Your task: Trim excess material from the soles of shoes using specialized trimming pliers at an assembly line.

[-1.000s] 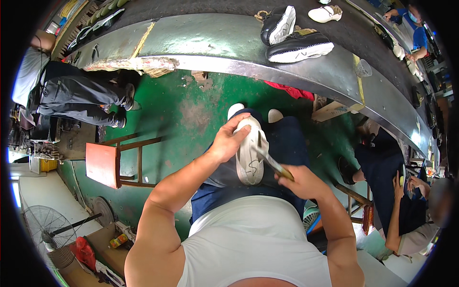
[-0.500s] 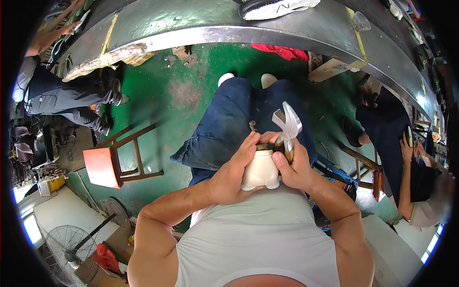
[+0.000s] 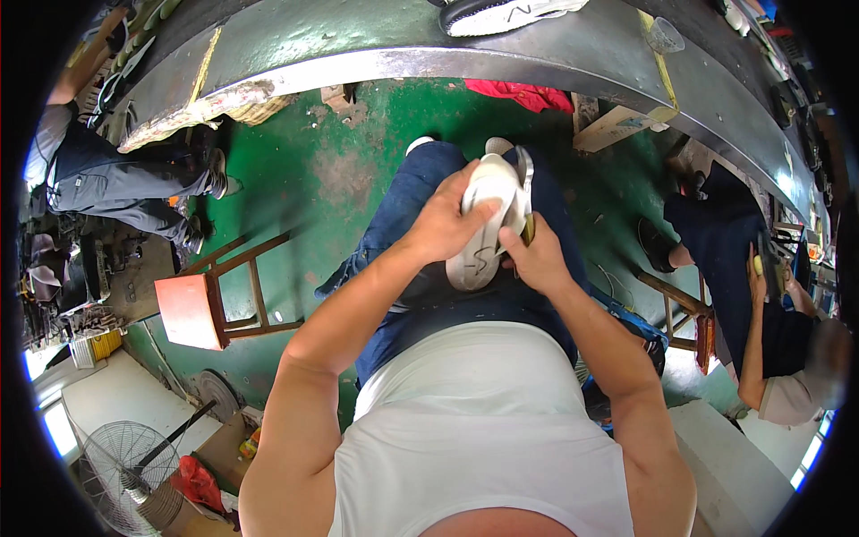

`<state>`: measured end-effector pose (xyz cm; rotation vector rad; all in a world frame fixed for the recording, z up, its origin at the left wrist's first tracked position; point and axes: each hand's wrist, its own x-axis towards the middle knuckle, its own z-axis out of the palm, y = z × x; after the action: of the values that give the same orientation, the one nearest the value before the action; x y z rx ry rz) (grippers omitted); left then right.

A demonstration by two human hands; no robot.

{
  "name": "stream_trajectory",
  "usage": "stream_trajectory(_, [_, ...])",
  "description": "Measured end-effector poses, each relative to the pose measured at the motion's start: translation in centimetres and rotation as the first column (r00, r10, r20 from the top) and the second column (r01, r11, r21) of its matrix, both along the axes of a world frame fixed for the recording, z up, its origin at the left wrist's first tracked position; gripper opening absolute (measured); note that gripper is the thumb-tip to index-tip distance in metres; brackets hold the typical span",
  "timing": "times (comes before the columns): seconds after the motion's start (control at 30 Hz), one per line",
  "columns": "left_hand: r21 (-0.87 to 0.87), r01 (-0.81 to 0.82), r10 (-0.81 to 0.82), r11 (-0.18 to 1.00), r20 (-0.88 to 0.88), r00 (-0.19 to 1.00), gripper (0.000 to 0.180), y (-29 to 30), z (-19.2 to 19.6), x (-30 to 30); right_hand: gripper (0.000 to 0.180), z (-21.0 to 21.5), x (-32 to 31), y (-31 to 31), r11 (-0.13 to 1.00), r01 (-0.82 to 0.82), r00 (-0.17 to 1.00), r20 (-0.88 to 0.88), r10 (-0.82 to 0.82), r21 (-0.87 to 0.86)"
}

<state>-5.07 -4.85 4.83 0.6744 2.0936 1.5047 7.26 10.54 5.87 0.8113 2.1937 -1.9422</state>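
A pale grey-white shoe with a dark marking on its side lies over my lap. It is turned lengthwise, one end pointing away from me and the marked end nearer. My left hand is closed on it from the left, thumb laid across the top. On the other side, my right hand is closed round a hammer. The metal head stands up along the shoe's right edge, and a bit of the handle shows by my fingers. My right fingertips come close to the shoe's side; whether they touch it, I cannot tell.
A long metal-edged workbench curves across the far side, bearing a white and black shoe. An orange-topped stool stands left, a fan lower left. Co-workers sit at both sides. Red cloth lies under the bench.
Both hands have moved away from my belly, out over my knees. The shoe has been turned from its cream-coloured end to show its length and side. The hammer stays in my right hand.
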Motion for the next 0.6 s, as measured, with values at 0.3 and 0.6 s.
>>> stream_trajectory(0.3, [-0.018,0.228,-0.197,0.973,0.444,0.874,0.040,-2.1,-1.4,0.1,0.046,-1.2,0.5,2.1,0.999,-0.050,0.980,0.193,0.045,0.020])
stream_trajectory(0.6, [0.239,0.228,-0.330,0.944,0.650,0.685,0.080,-1.5,-0.9,1.8,0.044,4.0,4.8,6.1,0.918,-0.253,0.951,0.254,0.177,0.305])
